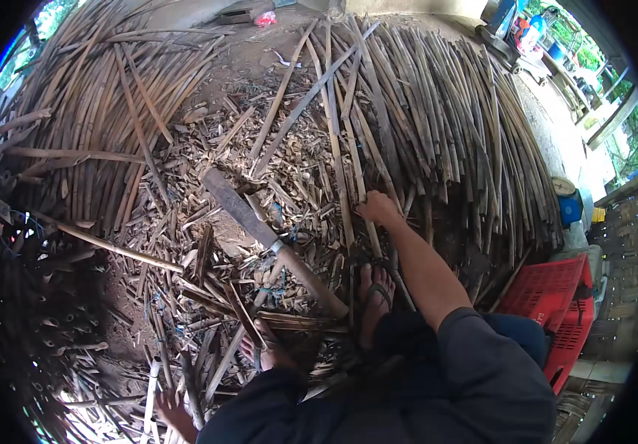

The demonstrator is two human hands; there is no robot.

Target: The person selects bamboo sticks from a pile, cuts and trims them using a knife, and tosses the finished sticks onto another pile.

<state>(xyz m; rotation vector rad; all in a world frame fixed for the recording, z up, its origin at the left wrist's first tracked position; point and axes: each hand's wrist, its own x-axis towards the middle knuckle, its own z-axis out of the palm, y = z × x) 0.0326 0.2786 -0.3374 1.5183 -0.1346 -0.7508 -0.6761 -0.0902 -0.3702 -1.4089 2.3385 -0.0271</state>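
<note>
My right hand (382, 208) is closed around a long thin bamboo stick (357, 164), one of several that lean forward across the pile ahead of me. My left hand (176, 416) is low at the left, its visible fingers stretched out beside a pale cut bamboo piece (151, 392); it holds nothing that I can make out. Between the hands lies a large machete with a broad dark blade (239, 209) and a long wooden handle (310, 283). It rests on the wood chips, apart from both hands.
Bamboo sticks are stacked at the far left (100, 111) and far right (437, 111). Wood chips (296, 192) cover the ground between them. A red plastic crate (548, 296) stands at my right, by a woven wall (626, 274). My sandalled feet (376, 296) are among split pieces.
</note>
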